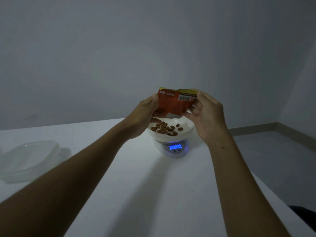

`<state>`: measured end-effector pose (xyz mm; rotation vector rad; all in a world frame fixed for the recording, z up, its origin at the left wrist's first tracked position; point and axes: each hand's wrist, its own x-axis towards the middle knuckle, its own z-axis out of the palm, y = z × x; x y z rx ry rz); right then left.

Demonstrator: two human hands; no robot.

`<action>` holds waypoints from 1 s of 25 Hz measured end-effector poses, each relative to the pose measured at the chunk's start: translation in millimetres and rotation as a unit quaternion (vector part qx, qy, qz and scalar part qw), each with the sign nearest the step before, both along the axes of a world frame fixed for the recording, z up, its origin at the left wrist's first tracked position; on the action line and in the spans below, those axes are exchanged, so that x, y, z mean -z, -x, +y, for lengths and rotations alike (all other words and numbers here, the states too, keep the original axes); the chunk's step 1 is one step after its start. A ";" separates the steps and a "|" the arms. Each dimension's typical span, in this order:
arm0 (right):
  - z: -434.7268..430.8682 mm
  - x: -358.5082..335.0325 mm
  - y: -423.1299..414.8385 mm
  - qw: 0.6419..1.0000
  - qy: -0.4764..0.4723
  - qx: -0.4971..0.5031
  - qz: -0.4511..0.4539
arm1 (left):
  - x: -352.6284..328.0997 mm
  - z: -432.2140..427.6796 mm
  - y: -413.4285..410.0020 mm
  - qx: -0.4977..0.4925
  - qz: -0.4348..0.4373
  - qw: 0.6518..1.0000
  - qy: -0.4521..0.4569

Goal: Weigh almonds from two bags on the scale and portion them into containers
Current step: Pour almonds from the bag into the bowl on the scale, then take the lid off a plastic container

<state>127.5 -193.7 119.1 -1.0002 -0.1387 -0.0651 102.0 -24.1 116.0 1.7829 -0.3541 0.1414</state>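
Observation:
An orange almond bag (pixel 172 101) is held upside down over the white bowl (pixel 188 130) of a kitchen scale (pixel 174 148). My left hand (pixel 145 115) grips the bag's left side and my right hand (pixel 206 115) grips its right side. The bag's open mouth points down at the bowl. Several brown almonds (pixel 166 129) lie in the bowl. The scale's blue display is lit; its digits are too blurred to read.
Clear plastic containers (pixel 29 159) are stacked at the left edge of the white table (pixel 153 194). The table's right edge runs diagonally, with grey floor (pixel 282 151) beyond it. A bare wall stands behind the table.

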 end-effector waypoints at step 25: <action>-79.7 8.4 61.7 0.958 0.284 -0.021 0.046 | 16.9 -68.6 60.0 -0.061 -0.089 0.976 -0.191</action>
